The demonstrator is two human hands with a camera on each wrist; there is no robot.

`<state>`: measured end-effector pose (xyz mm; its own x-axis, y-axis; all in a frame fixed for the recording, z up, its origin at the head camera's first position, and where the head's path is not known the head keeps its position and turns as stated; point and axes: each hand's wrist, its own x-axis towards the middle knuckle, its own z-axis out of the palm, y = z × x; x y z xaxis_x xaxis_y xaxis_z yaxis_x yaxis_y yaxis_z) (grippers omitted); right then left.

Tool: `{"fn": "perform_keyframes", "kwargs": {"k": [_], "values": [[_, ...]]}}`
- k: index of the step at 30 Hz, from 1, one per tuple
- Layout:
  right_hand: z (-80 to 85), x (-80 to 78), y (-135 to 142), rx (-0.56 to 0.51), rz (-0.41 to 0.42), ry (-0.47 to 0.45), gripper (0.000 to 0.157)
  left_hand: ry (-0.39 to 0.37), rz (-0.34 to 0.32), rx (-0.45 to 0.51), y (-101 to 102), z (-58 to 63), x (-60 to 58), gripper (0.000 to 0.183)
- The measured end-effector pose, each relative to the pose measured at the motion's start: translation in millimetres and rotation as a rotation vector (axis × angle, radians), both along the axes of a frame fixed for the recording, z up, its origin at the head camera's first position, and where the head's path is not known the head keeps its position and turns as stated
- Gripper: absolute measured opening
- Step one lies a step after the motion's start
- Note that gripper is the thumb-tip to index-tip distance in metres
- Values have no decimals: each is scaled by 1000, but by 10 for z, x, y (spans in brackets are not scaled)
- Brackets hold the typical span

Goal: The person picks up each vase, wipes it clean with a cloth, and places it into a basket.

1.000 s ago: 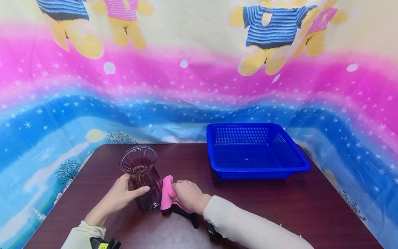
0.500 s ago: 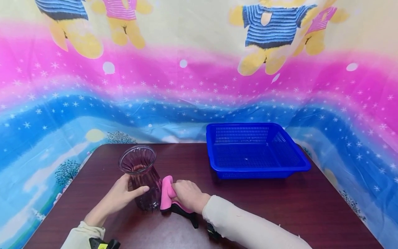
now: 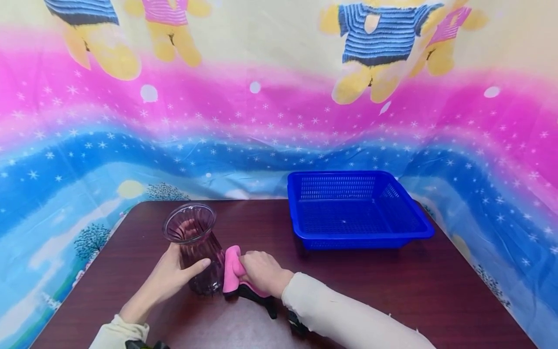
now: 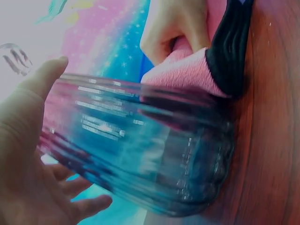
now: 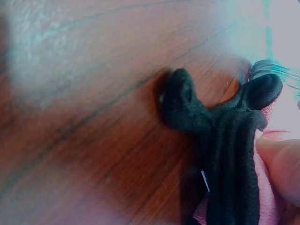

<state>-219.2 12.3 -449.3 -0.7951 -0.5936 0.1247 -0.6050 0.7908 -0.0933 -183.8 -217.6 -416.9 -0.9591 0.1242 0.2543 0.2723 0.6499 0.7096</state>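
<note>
A clear, purplish glass vase (image 3: 197,248) with a fluted body and flared rim stands at the left of the table. My left hand (image 3: 172,272) holds it from the left, thumb across the near side and fingers behind, partly seen through the glass. Pink fuzzy cloth with black ribbed trim (image 3: 231,269) is gripped in my right hand (image 3: 264,272), bunched up against the vase's lower right side. In the left wrist view the pink cloth (image 4: 180,72) overlaps the vase (image 4: 140,140) near its base. Black ribbing (image 5: 232,159) and two stubby black ends fill the right wrist view.
A blue plastic basket (image 3: 359,237) with perforated walls sits at the back right of the dark wooden table (image 3: 392,281). Behind the table hangs a printed pink and blue curtain (image 3: 244,116).
Both hands keep their holds. The head view has shifted slightly, and the fingers behind the vase show a little more through its upper part.
</note>
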Motion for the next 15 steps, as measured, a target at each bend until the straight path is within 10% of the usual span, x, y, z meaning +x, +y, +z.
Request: {"fn": "perform_keyframes", "kwargs": {"k": [15], "values": [[-2,-4,10,7,-7,-4,21,104,315,90,301,84,141,95]]}}
